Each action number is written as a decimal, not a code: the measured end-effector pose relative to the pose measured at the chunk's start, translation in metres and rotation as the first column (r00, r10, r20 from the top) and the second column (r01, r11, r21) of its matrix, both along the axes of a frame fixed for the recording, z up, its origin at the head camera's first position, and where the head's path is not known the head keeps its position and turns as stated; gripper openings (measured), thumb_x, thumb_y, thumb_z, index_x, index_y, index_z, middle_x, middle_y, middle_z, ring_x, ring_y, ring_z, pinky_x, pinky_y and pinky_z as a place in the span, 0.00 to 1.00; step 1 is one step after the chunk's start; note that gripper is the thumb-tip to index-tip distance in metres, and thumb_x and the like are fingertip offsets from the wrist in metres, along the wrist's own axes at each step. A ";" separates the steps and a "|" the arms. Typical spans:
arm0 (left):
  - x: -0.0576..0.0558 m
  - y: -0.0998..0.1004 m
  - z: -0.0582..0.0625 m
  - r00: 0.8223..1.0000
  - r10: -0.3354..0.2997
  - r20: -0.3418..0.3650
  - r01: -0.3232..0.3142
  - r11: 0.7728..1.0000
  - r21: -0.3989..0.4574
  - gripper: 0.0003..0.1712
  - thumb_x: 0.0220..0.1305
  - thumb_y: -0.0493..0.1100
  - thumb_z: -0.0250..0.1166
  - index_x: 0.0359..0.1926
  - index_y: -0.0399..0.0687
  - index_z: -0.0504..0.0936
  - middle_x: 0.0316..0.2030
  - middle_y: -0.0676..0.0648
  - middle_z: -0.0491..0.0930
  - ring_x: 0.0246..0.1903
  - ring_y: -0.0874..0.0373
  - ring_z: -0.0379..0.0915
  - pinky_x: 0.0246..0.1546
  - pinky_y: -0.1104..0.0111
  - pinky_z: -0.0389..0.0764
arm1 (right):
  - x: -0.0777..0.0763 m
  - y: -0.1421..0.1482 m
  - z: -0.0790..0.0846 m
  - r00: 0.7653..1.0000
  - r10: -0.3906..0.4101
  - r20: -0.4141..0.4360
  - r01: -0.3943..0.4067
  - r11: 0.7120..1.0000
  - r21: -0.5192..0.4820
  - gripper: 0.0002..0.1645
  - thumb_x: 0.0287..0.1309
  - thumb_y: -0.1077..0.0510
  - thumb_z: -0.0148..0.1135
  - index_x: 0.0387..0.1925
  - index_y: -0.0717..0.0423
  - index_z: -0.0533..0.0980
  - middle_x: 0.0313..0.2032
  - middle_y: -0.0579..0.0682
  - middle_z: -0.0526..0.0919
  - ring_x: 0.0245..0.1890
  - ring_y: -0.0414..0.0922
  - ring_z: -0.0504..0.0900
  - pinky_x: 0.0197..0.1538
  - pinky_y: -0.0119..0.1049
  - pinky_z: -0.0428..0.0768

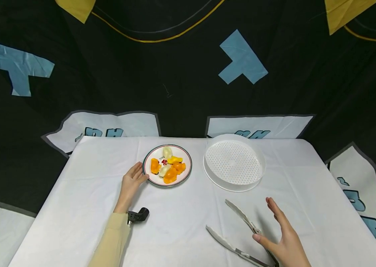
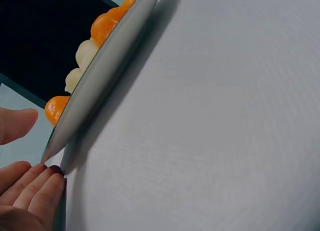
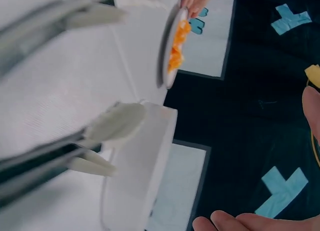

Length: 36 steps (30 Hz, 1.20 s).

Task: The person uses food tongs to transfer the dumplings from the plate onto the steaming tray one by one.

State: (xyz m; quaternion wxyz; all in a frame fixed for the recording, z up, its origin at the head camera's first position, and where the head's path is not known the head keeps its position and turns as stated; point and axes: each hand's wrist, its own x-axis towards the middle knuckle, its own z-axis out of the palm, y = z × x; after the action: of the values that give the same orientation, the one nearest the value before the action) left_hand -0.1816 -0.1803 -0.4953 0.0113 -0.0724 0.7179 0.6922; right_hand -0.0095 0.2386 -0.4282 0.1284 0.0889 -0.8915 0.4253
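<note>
A round white plate with a dark rim holds several glossy orange, yellow and pale food pieces. My left hand is at the plate's left edge. In the left wrist view its straight fingers touch the rim from below, while the thumb stands apart from it. Metal tongs with pale tips lie spread on the table at the lower right. Over their right arm hovers my right hand, thumb and fingers wide apart, holding nothing. Whether the thumb brushes the tongs is unclear in the head view.
A round white container with a perforated base stands right of the plate, near the table's back edge. White cloth covers the table. Behind it hangs a black curtain with blue and yellow patches.
</note>
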 end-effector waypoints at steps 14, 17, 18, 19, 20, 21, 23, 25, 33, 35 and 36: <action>0.000 -0.007 -0.004 0.999 -0.038 -0.002 0.038 0.999 0.002 0.40 0.64 0.30 0.60 0.72 0.31 0.51 0.69 0.34 0.55 0.68 0.48 0.55 0.66 0.71 0.64 | 0.018 -0.007 -0.031 0.944 -0.075 0.322 0.060 0.997 0.056 0.64 0.40 0.48 0.77 0.74 0.50 0.50 0.68 0.59 0.61 0.68 0.49 0.58 0.61 0.52 0.69; -0.001 -0.008 -0.005 0.998 -0.059 0.006 0.059 0.998 -0.016 0.41 0.63 0.30 0.60 0.72 0.32 0.50 0.70 0.34 0.54 0.68 0.48 0.53 0.66 0.70 0.63 | 0.017 -0.008 -0.038 0.914 -0.065 0.400 0.052 0.998 0.044 0.65 0.39 0.47 0.77 0.72 0.60 0.50 0.67 0.69 0.58 0.63 0.70 0.60 0.56 0.69 0.68; -0.001 -0.008 -0.005 0.998 -0.064 0.009 0.064 0.998 -0.021 0.41 0.63 0.30 0.60 0.72 0.33 0.50 0.70 0.34 0.53 0.68 0.48 0.53 0.67 0.70 0.62 | 0.018 -0.008 -0.041 0.899 -0.064 0.434 0.052 0.998 0.040 0.65 0.39 0.46 0.77 0.72 0.61 0.49 0.67 0.70 0.57 0.62 0.72 0.59 0.56 0.70 0.67; -0.001 -0.009 -0.005 0.998 -0.069 0.013 0.070 0.997 -0.028 0.41 0.63 0.30 0.61 0.72 0.33 0.50 0.70 0.34 0.53 0.68 0.48 0.53 0.67 0.70 0.62 | 0.018 -0.008 -0.043 0.886 -0.063 0.459 0.051 0.998 0.039 0.66 0.39 0.46 0.77 0.72 0.63 0.49 0.66 0.72 0.57 0.62 0.74 0.59 0.56 0.72 0.67; -0.001 -0.009 -0.005 0.997 -0.072 0.015 0.073 0.997 -0.031 0.42 0.63 0.30 0.61 0.72 0.33 0.50 0.70 0.34 0.53 0.68 0.48 0.52 0.67 0.71 0.62 | 0.019 -0.008 -0.045 0.874 -0.062 0.482 0.050 0.998 0.037 0.67 0.39 0.46 0.77 0.72 0.65 0.48 0.66 0.73 0.57 0.61 0.75 0.59 0.56 0.72 0.67; -0.002 -0.009 -0.005 0.997 -0.077 0.016 0.077 0.996 -0.034 0.42 0.63 0.29 0.61 0.73 0.33 0.49 0.70 0.34 0.52 0.69 0.47 0.52 0.67 0.70 0.62 | 0.019 -0.008 -0.048 0.866 -0.062 0.496 0.049 0.998 0.039 0.67 0.39 0.46 0.77 0.71 0.66 0.48 0.65 0.74 0.58 0.60 0.75 0.60 0.56 0.71 0.68; -0.002 -0.009 -0.005 0.997 -0.079 0.018 0.079 0.996 -0.032 0.42 0.62 0.29 0.61 0.73 0.33 0.49 0.70 0.34 0.52 0.69 0.47 0.52 0.67 0.70 0.62 | 0.020 -0.008 -0.051 0.855 -0.064 0.515 0.047 0.998 0.047 0.67 0.39 0.45 0.77 0.71 0.68 0.47 0.63 0.75 0.60 0.59 0.74 0.63 0.56 0.69 0.70; -0.002 -0.009 -0.005 0.996 -0.082 0.022 0.083 0.996 -0.030 0.42 0.62 0.28 0.60 0.73 0.33 0.49 0.71 0.34 0.51 0.69 0.47 0.52 0.67 0.70 0.62 | 0.020 -0.008 -0.054 0.852 -0.073 0.518 0.048 0.997 0.063 0.67 0.40 0.44 0.76 0.70 0.71 0.47 0.61 0.75 0.62 0.58 0.72 0.66 0.55 0.68 0.71; -0.002 -0.009 -0.006 0.995 -0.094 0.039 0.096 0.995 -0.041 0.43 0.62 0.28 0.60 0.73 0.33 0.48 0.71 0.33 0.51 0.69 0.46 0.51 0.67 0.69 0.61 | 0.018 -0.010 -0.057 0.827 -0.120 0.549 0.068 0.991 0.114 0.66 0.39 0.42 0.76 0.69 0.70 0.49 0.60 0.75 0.63 0.57 0.69 0.67 0.56 0.65 0.72; -0.002 -0.010 -0.006 0.995 -0.097 0.037 0.099 0.994 -0.045 0.42 0.62 0.28 0.60 0.73 0.33 0.49 0.71 0.33 0.51 0.69 0.45 0.51 0.67 0.70 0.61 | 0.017 -0.011 -0.058 0.824 -0.122 0.553 0.069 0.991 0.116 0.66 0.39 0.42 0.76 0.69 0.70 0.50 0.59 0.76 0.63 0.57 0.70 0.67 0.56 0.65 0.72; -0.002 -0.010 -0.006 0.995 -0.096 0.039 0.098 0.994 -0.045 0.42 0.62 0.29 0.60 0.73 0.33 0.49 0.70 0.33 0.51 0.69 0.46 0.51 0.67 0.70 0.61 | 0.016 -0.011 -0.059 0.824 -0.123 0.554 0.068 0.991 0.118 0.65 0.39 0.42 0.76 0.68 0.70 0.50 0.59 0.76 0.63 0.57 0.71 0.67 0.56 0.65 0.72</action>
State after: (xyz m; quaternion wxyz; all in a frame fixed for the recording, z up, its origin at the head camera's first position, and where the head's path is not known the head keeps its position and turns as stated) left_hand -0.1837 -0.1900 -0.5016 0.0563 -0.0504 0.7364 0.6723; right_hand 0.0070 0.2278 -0.4873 -0.1214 -0.0784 -0.9121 0.3837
